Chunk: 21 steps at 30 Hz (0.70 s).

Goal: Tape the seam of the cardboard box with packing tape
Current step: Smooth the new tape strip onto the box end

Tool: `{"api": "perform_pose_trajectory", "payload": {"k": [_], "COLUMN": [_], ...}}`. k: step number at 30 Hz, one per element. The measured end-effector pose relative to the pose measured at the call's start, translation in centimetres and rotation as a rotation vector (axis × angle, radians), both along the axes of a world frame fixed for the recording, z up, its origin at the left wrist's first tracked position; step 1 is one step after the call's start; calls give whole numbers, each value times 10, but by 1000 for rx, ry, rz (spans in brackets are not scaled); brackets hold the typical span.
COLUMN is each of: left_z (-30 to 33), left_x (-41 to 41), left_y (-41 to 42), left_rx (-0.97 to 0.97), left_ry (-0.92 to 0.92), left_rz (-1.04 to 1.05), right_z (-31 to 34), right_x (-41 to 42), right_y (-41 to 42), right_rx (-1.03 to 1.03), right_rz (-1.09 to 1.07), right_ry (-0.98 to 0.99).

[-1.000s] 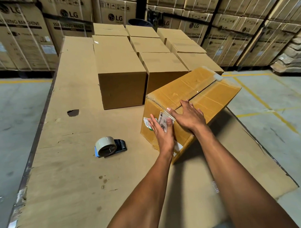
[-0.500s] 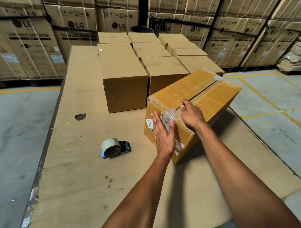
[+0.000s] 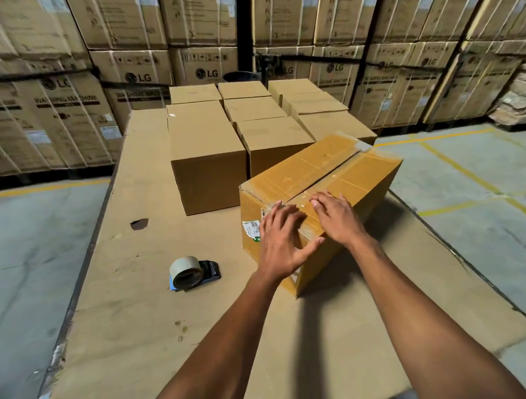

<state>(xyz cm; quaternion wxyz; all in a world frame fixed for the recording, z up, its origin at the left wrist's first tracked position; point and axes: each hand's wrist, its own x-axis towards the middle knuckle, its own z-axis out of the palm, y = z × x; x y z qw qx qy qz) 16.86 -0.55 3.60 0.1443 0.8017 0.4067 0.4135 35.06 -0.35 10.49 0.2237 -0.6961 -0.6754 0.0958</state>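
Note:
A brown cardboard box [image 3: 338,169] lies at an angle on the cardboard-covered platform [image 3: 134,308], its top seam running away from me under glossy clear tape. My left hand [image 3: 282,240] lies flat with spread fingers over the box's near corner, covering part of the front face and a white-green label [image 3: 251,228]. My right hand [image 3: 335,217] presses flat on the near end of the top, right beside the seam. Neither hand holds anything. A tape dispenser [image 3: 192,272] with a roll of packing tape lies on the platform to the left of the box.
Several closed plain boxes [image 3: 206,153] stand in rows behind the taped box. Tall stacks of washing machine cartons [image 3: 73,110] line the back. A dark hole [image 3: 139,224] marks the platform cover. Concrete floor with yellow lines [image 3: 451,163] lies on both sides.
My left hand moved from the label on the front face up over the near corner, fingers spread. My right hand slid back along the top beside the seam. My view rose.

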Motion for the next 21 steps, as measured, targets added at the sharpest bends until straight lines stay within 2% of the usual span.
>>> {"api": "perform_pose_trajectory", "payload": {"k": [6, 9, 12, 15, 18, 21], "left_z": [8, 13, 19, 21, 17, 12], "left_x": [-38, -60, -69, -61, -41, -24], "left_y": [23, 36, 41, 40, 40, 44], "left_rx": [7, -14, -13, 43, 107, 83], "left_ry": [118, 199, 238, 358, 510, 556], "left_rz": [134, 240, 366, 372, 340, 419], "right_z": [-1, -3, -8, -18, -28, -36], "right_x": [-8, -14, 1, 32, 57, 68], "right_y": [17, 30, 39, 47, 53, 59], "right_rx": [28, 72, 107, 68, 3, -84], "right_rz": [250, 344, 255, 100, -48, -37], "right_ry": [82, -61, -297, -449, -399, -371]}}
